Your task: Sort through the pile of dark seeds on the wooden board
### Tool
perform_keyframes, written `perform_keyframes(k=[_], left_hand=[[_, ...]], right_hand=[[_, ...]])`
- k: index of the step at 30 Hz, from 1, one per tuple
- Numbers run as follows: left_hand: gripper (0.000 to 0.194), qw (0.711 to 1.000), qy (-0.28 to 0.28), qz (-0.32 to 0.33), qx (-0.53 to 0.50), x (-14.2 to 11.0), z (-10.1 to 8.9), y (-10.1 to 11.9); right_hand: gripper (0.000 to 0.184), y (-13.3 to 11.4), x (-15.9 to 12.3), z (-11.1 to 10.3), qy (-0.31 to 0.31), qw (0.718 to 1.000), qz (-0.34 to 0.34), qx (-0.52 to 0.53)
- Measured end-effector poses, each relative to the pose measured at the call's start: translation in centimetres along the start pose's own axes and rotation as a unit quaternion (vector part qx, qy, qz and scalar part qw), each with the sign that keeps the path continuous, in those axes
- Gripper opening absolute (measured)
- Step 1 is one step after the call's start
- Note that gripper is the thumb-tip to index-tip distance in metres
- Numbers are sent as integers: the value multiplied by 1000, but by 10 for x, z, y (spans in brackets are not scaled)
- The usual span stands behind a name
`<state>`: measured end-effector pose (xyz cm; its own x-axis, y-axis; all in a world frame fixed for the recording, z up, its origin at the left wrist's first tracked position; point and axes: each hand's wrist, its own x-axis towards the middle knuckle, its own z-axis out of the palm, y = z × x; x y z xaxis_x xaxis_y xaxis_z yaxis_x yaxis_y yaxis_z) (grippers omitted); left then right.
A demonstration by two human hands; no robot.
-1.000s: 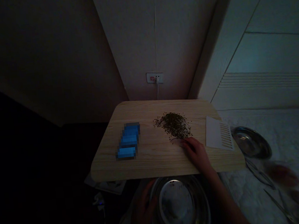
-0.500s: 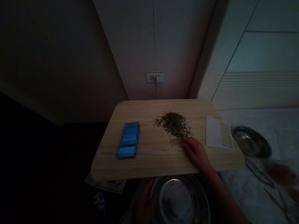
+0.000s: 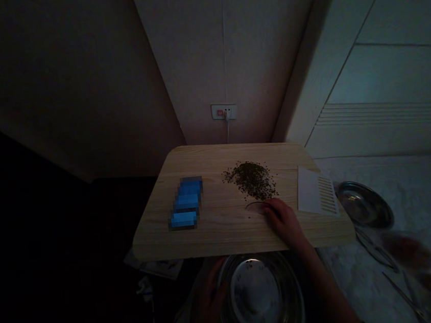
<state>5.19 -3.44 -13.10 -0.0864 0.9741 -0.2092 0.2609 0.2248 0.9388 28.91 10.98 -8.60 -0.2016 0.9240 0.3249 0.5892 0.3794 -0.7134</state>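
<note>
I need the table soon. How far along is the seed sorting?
Early. A few seeds lie in the steel bowl, steadied by the left hand. The right hand is at the near edge of the seed pile. Most of the pile remains on the table.

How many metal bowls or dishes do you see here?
2. A large metal bowl sits below the wooden board's near edge, the left hand on its rim. A smaller metal dish lies right of the board. Dim light may hide others.
</note>
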Motion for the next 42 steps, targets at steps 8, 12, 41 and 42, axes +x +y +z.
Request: perform_keyframes(k=[8, 12, 41, 42], left_hand=[[40, 1000, 6, -22, -5, -4, 1, 10], [40, 1000, 7, -25, -13, -4, 1, 12], [40, 1000, 8, -14, -5, -2, 5, 10], [39, 1000, 11, -11, -6, -2, 5, 12]], right_hand=[[16, -3, -3, -1, -25, 1000, -3, 11], [16, -5, -8, -1, -34, 999, 2, 19], [17, -18, -50, 0, -48, 999, 2, 5], [17, -18, -51, 0, -48, 999, 1, 4]])
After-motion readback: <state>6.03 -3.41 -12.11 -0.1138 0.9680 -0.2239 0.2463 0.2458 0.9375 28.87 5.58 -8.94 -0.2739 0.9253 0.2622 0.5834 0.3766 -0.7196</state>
